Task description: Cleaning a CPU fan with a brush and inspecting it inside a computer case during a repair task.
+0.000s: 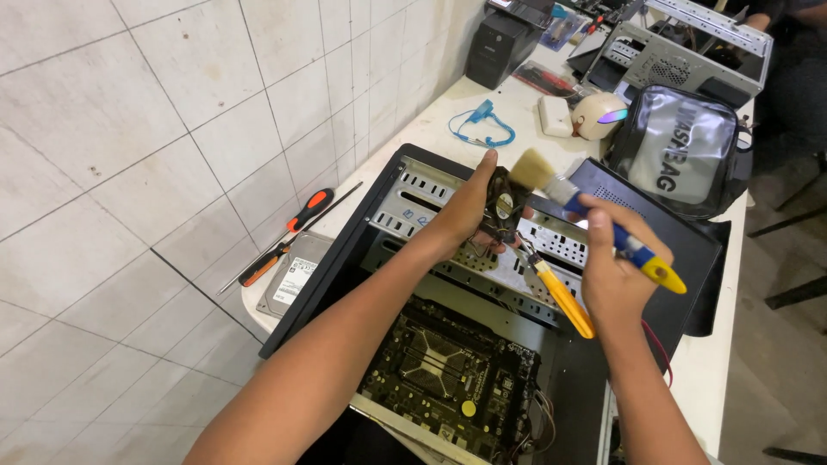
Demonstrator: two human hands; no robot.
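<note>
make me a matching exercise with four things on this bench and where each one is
Things:
1. small fan
2. paintbrush
3. screwdrivers
4. blue coiled cord

Places:
A. lying on the table by the tiled wall, left of the computer case
B. held in the left hand
C. on the table beyond the far end of the case
D. held in the right hand, bristles toward the fan

Pairs: 1-B, 2-D, 3-A, 4-C
</note>
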